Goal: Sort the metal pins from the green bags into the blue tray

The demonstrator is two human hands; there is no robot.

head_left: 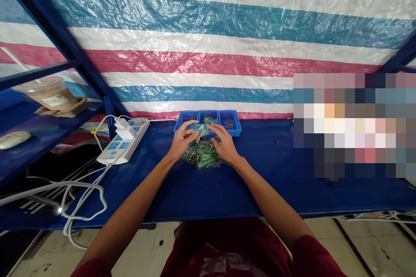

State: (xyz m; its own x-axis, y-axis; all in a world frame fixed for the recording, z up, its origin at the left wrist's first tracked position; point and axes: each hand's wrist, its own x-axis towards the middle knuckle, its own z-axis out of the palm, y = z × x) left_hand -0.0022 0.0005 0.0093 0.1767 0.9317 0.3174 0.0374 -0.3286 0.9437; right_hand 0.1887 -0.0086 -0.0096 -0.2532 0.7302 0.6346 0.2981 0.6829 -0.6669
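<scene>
My left hand (180, 140) and my right hand (224, 143) both pinch one small clear bag holding a green circuit board (200, 129), held just above the blue table (227, 186). Under and between my hands lies a pile of similar bagged green boards (202, 156). Behind the pile stand three small blue bins (208, 117) side by side; the middle one holds more green pieces, and the right one something small and dark.
A white power strip (125, 143) with plugged chargers and white cables lies at the table's left. A drink cup (52, 94) and a mouse rest on the left shelf. A striped tarp hangs behind. A blurred area covers the right side.
</scene>
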